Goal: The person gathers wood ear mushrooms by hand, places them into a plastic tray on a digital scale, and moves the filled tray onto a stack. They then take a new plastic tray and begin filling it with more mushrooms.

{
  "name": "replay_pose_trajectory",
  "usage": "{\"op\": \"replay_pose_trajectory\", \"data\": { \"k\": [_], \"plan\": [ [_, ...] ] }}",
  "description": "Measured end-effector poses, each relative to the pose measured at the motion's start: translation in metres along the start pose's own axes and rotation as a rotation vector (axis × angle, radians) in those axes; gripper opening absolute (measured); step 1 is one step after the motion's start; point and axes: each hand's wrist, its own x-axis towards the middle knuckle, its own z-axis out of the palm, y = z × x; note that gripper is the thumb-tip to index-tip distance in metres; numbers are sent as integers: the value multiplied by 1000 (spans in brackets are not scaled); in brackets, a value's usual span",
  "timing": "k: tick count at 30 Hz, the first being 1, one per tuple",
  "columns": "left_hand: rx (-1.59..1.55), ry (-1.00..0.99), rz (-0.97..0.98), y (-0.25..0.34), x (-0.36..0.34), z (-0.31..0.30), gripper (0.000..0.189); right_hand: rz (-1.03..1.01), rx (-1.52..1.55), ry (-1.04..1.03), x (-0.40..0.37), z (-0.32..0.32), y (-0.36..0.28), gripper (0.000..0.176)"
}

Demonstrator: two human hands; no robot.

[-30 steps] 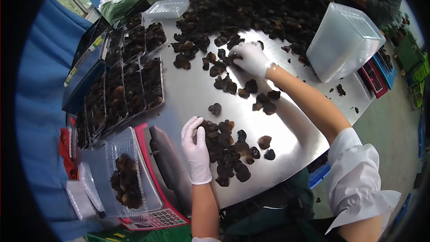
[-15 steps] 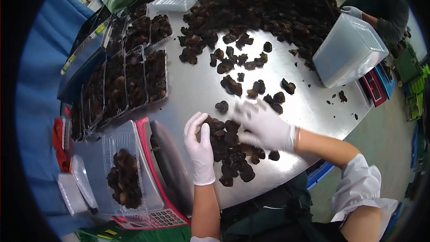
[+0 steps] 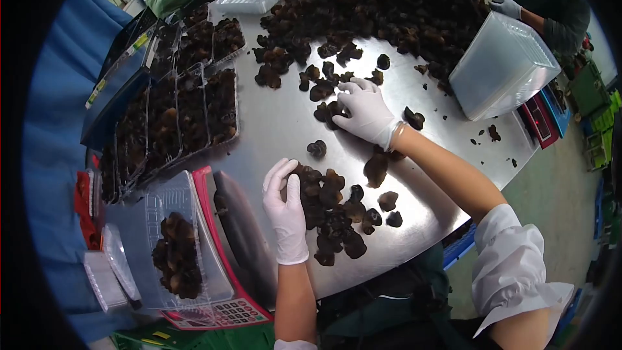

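My left hand (image 3: 285,214), in a white glove, stands cupped against the left side of a small heap of dark wood ear mushrooms (image 3: 334,223). Its thumb is apart from the curved fingers. Further up the metal table, my right hand (image 3: 368,113), also gloved, reaches over a loose wood ear (image 3: 329,114), its fingers and thumb spread at the piece's edge. More wood ears lie beyond the fingertips. A single wood ear (image 3: 317,149) sits between the two hands, and a browner piece (image 3: 376,170) lies below my right wrist.
A large mound of wood ears (image 3: 382,10) covers the table's far side. Filled clear trays (image 3: 175,116) stand at left. A pink scale (image 3: 223,314) carries a part-filled tray (image 3: 204,256). Stacked empty trays (image 3: 502,68) stand at right, near a co-worker's gloved hand (image 3: 505,6).
My right hand has moved from the near heap up and away to the loose pieces. Several pieces around the heap's right side have shifted. My left hand has barely moved.
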Motion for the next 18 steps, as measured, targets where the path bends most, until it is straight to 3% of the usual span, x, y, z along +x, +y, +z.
{"op": "replay_pose_trajectory", "data": {
  "k": [2,6,9,10,12,14,16,18],
  "plan": [
    [-52,33,-7,-2,1,-1,21,8,44,63,-2,-13,7,25],
    [-82,21,-28,5,0,-1,22,441,865,118,-27,-80,48,28],
    [-81,5,-48,11,1,2,22,455,823,73,-68,-108,69,29],
    [-84,-2,-52,11,1,3,22,410,910,62,-81,-107,68,25],
    [-59,-11,-10,12,-1,6,22,206,642,7,-105,-90,66,19],
    [-32,-23,6,9,-3,7,22,250,631,-142,-116,-75,30,15],
    [36,-6,27,4,-3,8,22,-34,597,-109,-123,-51,-6,16],
    [61,-16,33,2,-3,8,22,-172,518,-178,-125,-47,-45,18]
  ]
}}
